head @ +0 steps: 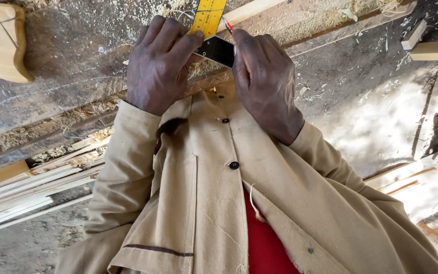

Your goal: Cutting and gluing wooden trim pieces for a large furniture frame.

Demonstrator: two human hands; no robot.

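Observation:
My left hand [157, 63] presses down on a yellow measuring square [208, 18] with a black handle [216, 49], fingers curled over its edge. My right hand [264, 81] is closed around a pencil with a red tip [227, 25], held against the side of the yellow blade. Both rest on a dusty wooden workbench [77, 66] covered in sawdust. A light wooden strip [249, 10] lies under the square. My tan buttoned coat [204, 193] fills the lower half of the view.
A pale wooden carved piece [1, 45] sits at the upper left. Thin wooden slats [21, 195] are stacked below the bench on the left. Small wood blocks [434, 48] lie at the upper right; more slats [422, 187] sit lower right.

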